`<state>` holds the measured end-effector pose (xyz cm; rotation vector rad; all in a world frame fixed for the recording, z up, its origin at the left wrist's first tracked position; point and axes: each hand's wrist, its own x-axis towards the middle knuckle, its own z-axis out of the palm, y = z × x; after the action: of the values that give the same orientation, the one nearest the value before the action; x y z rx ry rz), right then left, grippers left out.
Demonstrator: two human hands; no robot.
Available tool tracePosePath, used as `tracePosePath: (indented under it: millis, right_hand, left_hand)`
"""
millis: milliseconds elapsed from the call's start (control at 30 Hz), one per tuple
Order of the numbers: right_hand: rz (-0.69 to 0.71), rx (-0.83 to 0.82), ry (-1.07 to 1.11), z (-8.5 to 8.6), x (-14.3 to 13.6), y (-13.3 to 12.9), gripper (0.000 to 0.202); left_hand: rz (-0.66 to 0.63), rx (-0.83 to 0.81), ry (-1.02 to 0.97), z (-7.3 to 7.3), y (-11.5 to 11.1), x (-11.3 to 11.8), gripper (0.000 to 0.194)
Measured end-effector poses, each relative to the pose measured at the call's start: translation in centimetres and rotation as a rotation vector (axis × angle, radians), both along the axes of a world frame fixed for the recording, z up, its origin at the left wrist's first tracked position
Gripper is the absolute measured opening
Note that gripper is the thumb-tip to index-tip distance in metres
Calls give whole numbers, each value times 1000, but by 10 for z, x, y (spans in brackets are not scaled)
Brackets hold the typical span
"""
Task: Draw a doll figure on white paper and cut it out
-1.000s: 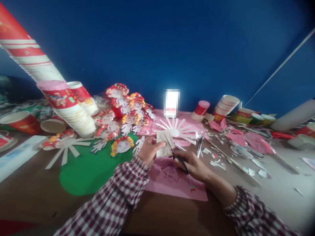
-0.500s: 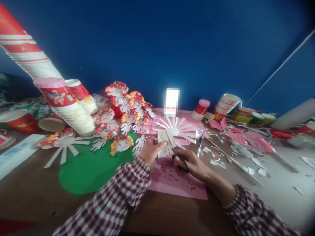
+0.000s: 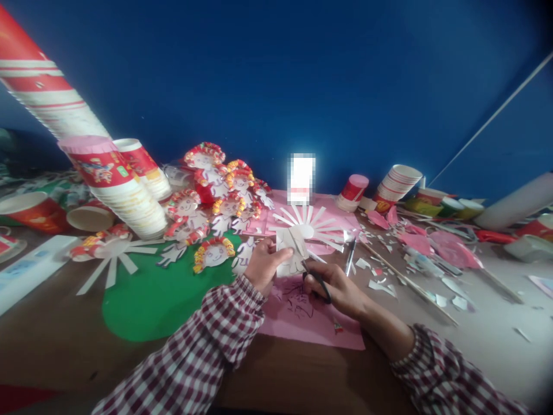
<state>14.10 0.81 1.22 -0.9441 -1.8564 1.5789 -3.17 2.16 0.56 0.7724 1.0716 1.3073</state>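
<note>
My left hand [image 3: 264,266] pinches a small pale piece of paper [image 3: 286,266] between thumb and fingers. My right hand [image 3: 339,288] is closed around the dark handles of a pair of scissors [image 3: 325,287], whose blades meet the paper's right edge. Beneath both hands lies a pink sheet [image 3: 276,323] with dark pen marks. Just beyond the paper is a cup cut into white strips that spread like rays [image 3: 306,230]. Paper dolls with curled red and yellow hair [image 3: 215,253] are gathered left of my left hand.
A green sheet [image 3: 142,305] lies to the left, near a leaning stack of paper cups [image 3: 125,196]. More stacked cups [image 3: 395,181] stand at the back right. Paper scraps [image 3: 382,286], a pen [image 3: 350,257] and a thin stick [image 3: 410,282] lie on the right. A blue wall rises behind.
Almost nothing differs. The scissors' handles have shifted very slightly in my right hand; my left hand keeps the paper in the same place.
</note>
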Motion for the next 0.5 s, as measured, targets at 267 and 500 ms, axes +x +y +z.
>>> tracePosePath:
  millis: [267, 500]
  right_hand:
    - [0, 2, 13, -3, 2, -1, 36]
    - [-28, -10, 24, -6, -1, -1, 38]
  left_hand:
    - [-12, -7, -40, 9, -2, 2, 21]
    - [-35, -33, -40, 7, -2, 1, 24]
